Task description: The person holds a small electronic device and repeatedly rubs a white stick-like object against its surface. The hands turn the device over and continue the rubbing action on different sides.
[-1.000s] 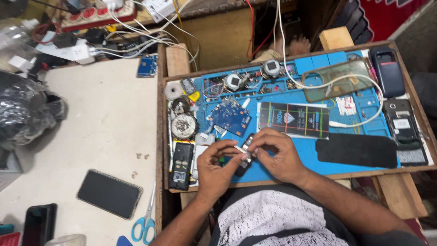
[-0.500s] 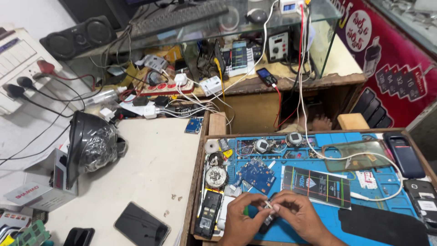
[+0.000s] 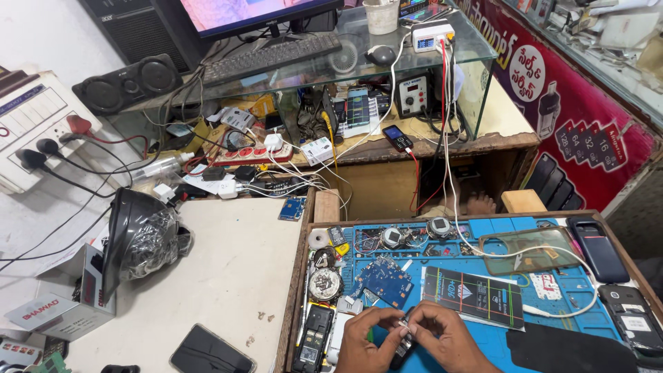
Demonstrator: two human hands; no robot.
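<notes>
Two hands work a small dark phone part over the blue mat.

Left hand (image 3: 369, 338) and right hand (image 3: 445, 338) meet, each grip clamped on the small dark part (image 3: 404, 336) between their fingertips. Just above the grip lies a blue circuit board (image 3: 384, 280); left of it, a black keypad phone (image 3: 314, 336) on the worktop (image 3: 235, 276).

just ahead of the left hand (image 3: 369, 338) and right hand (image 3: 445, 338), a blue circuit board (image 3: 384, 280) and dark printed card (image 3: 474, 295) crowd the blue mat (image 3: 552, 293). left of the left hand, a keypad phone (image 3: 314, 335) blocks; beyond it, bare tabletop (image 3: 235, 276) gives room.
</notes>
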